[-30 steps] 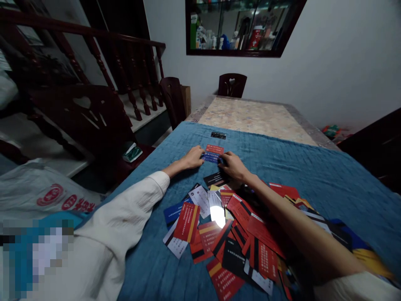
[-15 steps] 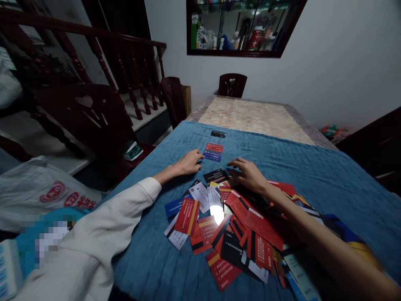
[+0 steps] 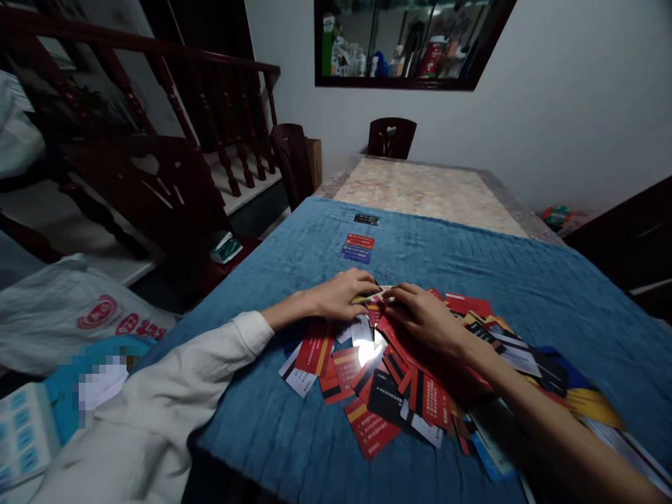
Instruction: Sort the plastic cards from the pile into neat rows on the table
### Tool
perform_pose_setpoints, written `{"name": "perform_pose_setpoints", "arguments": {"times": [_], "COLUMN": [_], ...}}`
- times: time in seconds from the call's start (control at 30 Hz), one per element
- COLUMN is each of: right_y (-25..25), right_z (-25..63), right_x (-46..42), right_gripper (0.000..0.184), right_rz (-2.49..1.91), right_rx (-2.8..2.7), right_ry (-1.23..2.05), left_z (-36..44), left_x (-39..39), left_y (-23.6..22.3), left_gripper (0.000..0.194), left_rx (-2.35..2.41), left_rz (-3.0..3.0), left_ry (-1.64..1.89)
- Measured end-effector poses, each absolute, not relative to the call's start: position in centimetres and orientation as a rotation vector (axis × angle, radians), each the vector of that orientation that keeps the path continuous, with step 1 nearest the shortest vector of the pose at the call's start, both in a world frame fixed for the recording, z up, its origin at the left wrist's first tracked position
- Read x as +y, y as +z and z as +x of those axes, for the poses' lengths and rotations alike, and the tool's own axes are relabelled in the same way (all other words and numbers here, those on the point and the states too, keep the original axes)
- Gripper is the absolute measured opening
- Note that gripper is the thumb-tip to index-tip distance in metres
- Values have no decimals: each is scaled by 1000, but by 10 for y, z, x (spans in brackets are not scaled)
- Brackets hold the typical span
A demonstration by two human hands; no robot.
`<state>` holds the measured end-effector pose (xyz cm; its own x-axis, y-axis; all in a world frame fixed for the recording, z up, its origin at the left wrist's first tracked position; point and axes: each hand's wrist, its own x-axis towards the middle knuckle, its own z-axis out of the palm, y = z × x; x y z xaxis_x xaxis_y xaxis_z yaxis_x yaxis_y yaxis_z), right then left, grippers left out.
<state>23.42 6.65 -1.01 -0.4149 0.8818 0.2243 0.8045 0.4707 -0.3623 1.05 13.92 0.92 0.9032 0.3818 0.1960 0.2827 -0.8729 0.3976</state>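
My left hand [image 3: 344, 294] reaches over the far edge of a loose heap of plastic cards [image 3: 386, 388], fingers bent together on a dark card [image 3: 376, 285] that is mostly covered. Close on its right, my right hand [image 3: 428, 316] is curled, its fingertips at a pale card [image 3: 386, 290] between the two hands. Just how each hand grips is partly hidden. Red, black, white and blue cards overlap in the heap. Farther off lie a blue card [image 3: 355, 254], a red card [image 3: 360, 241] directly beyond it, and a black card [image 3: 366, 220] by itself.
A blue cloth [image 3: 262, 413] covers the near part of the table [image 3: 420, 185]. Dark wooden chairs [image 3: 392, 138] stand behind and to the left. A white plastic bag [image 3: 78, 315] and a white box with blue marks [image 3: 26, 434] are at the left. A tissue pack [image 3: 227, 248] rests on a chair seat.
My left hand has moved right and nearer, from beside the blue card onto the heap, covering the black card there. My right hand has shifted slightly nearer, its fingers lowered onto the cards.
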Motion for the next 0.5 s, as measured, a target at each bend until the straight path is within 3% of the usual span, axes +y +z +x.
{"name": "perform_pose_setpoints", "arguments": {"times": [0.1, 0.3, 0.5], "right_y": [-9, -4, 1], "right_z": [242, 276, 302], "right_x": [54, 30, 1], "right_gripper": [20, 21, 21], "right_rz": [-1505, -1574, -1543], "right_rx": [-2337, -2305, -2355], "right_ry": [219, 152, 334], "left_z": [23, 49, 65], "left_x": [119, 91, 82], "left_y": [12, 15, 12], "left_gripper": [36, 51, 36], "left_rx": [321, 105, -74], "left_rz": [2737, 2831, 2912], "left_ry": [307, 179, 176]}}
